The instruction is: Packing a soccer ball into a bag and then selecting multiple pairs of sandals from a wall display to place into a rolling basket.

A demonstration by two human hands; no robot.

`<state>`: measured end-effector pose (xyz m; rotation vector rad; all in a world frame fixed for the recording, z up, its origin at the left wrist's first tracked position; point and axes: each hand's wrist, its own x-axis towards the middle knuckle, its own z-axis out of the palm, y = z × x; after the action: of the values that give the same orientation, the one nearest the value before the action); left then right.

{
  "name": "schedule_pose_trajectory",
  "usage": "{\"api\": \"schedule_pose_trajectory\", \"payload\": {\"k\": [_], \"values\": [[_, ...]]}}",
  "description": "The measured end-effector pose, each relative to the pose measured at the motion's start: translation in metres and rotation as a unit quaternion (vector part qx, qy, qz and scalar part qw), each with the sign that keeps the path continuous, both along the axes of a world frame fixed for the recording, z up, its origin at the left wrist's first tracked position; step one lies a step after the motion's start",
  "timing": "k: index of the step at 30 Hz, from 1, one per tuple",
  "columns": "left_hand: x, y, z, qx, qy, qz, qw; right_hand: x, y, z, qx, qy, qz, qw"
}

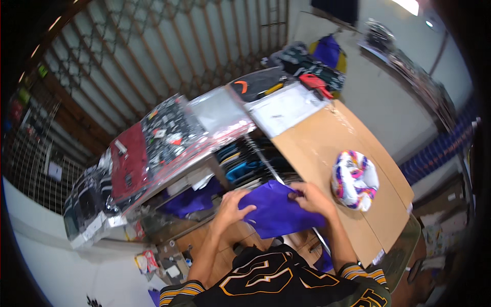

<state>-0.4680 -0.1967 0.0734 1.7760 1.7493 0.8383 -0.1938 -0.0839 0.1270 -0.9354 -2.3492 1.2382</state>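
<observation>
A flat piece of purple cloth [276, 209], possibly a bag, is stretched between my two hands in front of my chest. My left hand [233, 209] grips its left edge, with the thumb across the front. On the other side, my right hand [310, 199] pinches its upper right part, and the lower corner hangs past my wrist. Just beyond the cloth, folded garments [243, 163] in dark and blue tones are stacked inside the counter opening. To the right of my right hand, a rolled white, purple and orange patterned cloth [355, 180] sits on the cardboard-topped surface [317, 148].
Packed garments in clear plastic, one red [129, 161] and one patterned [171, 128], cover the counter at left. A white sheet [289, 108] and a dark package [261, 84] lie at the back. More purple cloth [189, 202] rests on a lower shelf. A folding metal gate [163, 56] stands behind.
</observation>
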Motion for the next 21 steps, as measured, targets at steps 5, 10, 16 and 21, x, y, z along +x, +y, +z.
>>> {"api": "schedule_pose_trajectory", "payload": {"k": [5, 10, 16, 21], "values": [[0.038, 0.069, -0.018, 0.009, -0.233, -0.057, 0.971, 0.098, 0.049, 0.054, 0.146, 0.098, -0.223, 0.959], [0.043, 0.135, -0.049, -0.016, -0.46, 0.035, 0.887, 0.189, 0.041, 0.038, 0.227, -0.164, -0.334, 0.9], [0.083, 0.181, -0.076, -0.081, -0.52, 0.1, 0.845, 0.205, 0.015, 0.003, 0.141, -0.2, -0.369, 0.897], [0.123, 0.218, -0.097, -0.085, -0.518, 0.086, 0.847, 0.225, 0.012, -0.003, 0.124, -0.018, -0.483, 0.867]]}}
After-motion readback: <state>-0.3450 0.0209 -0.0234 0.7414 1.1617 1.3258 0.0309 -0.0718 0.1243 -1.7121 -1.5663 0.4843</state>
